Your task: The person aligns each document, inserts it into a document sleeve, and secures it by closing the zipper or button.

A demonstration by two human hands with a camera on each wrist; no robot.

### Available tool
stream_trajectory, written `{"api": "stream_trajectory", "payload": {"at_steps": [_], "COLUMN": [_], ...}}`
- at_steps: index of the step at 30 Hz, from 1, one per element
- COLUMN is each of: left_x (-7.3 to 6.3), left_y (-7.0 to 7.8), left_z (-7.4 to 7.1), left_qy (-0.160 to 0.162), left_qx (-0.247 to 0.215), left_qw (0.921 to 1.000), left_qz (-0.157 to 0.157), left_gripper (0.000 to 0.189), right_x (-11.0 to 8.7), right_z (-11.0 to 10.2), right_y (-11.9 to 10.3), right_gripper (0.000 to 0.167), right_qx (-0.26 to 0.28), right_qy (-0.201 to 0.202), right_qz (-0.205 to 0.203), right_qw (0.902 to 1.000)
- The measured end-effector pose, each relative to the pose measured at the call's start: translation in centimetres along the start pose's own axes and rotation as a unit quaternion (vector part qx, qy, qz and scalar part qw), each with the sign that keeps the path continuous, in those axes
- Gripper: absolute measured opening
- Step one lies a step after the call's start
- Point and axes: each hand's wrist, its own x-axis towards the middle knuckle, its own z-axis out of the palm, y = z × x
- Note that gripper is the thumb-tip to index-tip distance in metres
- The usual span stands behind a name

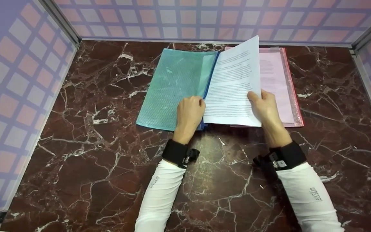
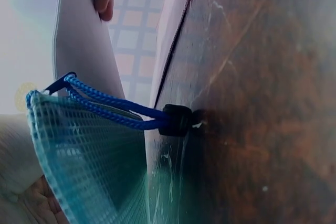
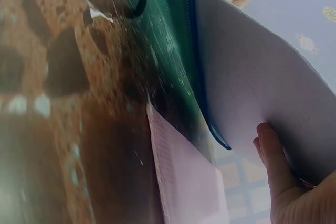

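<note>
A green mesh zip pouch (image 1: 172, 77) lies on the left with its blue zipper edge (image 1: 212, 72) facing right. My left hand (image 1: 190, 111) grips that edge near its front corner, fingers curled. In the left wrist view, the pouch's mouth stands raised there, with a blue cord pull (image 2: 118, 109) hanging from the zipper end. My right hand (image 1: 267, 104) pinches the right edge of printed white paper (image 1: 232, 87), thumb on top and fingers (image 3: 270, 148) underneath. The paper's left edge meets the pouch's mouth, while its right side is lifted and bent.
A pink zip pouch (image 1: 294, 96) with printed paper inside lies under and to the right of the white paper. Dark red marbled tabletop (image 1: 108, 161) surrounds both pouches. Checked panels (image 1: 185, 19) stand along the back and both sides.
</note>
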Motion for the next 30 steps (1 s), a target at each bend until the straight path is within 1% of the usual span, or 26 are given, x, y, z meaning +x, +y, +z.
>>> {"api": "stream_trajectory", "payload": {"at_steps": [4, 10, 13, 19, 24, 30], "left_x": [-0.1, -0.1, -0.1, -0.2, -0.3, -0.3], "left_y": [0.1, 0.2, 0.3, 0.5, 0.4, 0.4], "left_z": [0.1, 0.1, 0.1, 0.1, 0.2, 0.1], "left_qy": [-0.006, 0.004, 0.01, 0.015, 0.021, 0.02], "left_qx": [0.003, 0.002, 0.003, 0.002, 0.01, 0.004], "left_qw": [1.0, 1.0, 0.9999, 0.9998, 0.9993, 0.9995], "left_qz": [0.005, 0.008, 0.013, 0.016, 0.028, 0.024], "left_gripper": [0.038, 0.041, 0.043, 0.035, 0.04, 0.037], "right_x": [0.3, 0.8, 1.0, 1.3, 1.4, 1.6], "right_z": [0.9, 2.0, 2.5, 3.6, 4.4, 4.7], "right_y": [0.3, 0.6, 0.6, 0.8, 0.8, 0.9], "right_gripper": [0.043, 0.042, 0.041, 0.041, 0.039, 0.039], "right_qx": [0.001, 0.01, 0.006, 0.0, -0.002, -0.013], "right_qy": [-0.01, -0.019, -0.026, -0.054, -0.069, -0.072], "right_qz": [0.012, 0.011, 0.009, 0.013, 0.015, 0.026], "right_qw": [0.9999, 0.9997, 0.9996, 0.9985, 0.9975, 0.997]}}
